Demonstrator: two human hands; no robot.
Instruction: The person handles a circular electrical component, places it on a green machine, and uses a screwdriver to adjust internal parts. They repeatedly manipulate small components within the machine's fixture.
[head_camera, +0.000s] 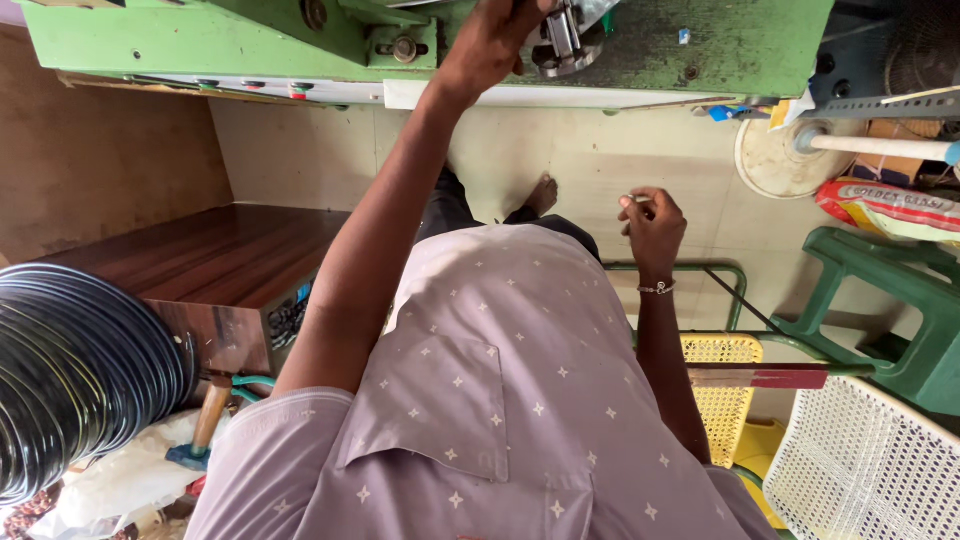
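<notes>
My left hand (492, 38) reaches up to the green machine (190, 40) and rests on a shiny metal part (562, 40) at its front; whether the fingers grip it is hard to tell. My right hand (652, 225) hangs lower, over the floor, with fingers pinched on a small pale piece (632, 199). A thin bracelet circles that wrist. My lilac patterned shirt fills the lower middle of the view, and one bare foot (541, 193) shows on the floor.
A coil of black wire or tubing (75, 370) lies at the left beside a dark wooden box (220, 265). A hammer (205, 425) lies below it. At the right stand a green plastic stool (890, 300), a yellow woven seat (722, 400) and a white mesh basket (865, 465).
</notes>
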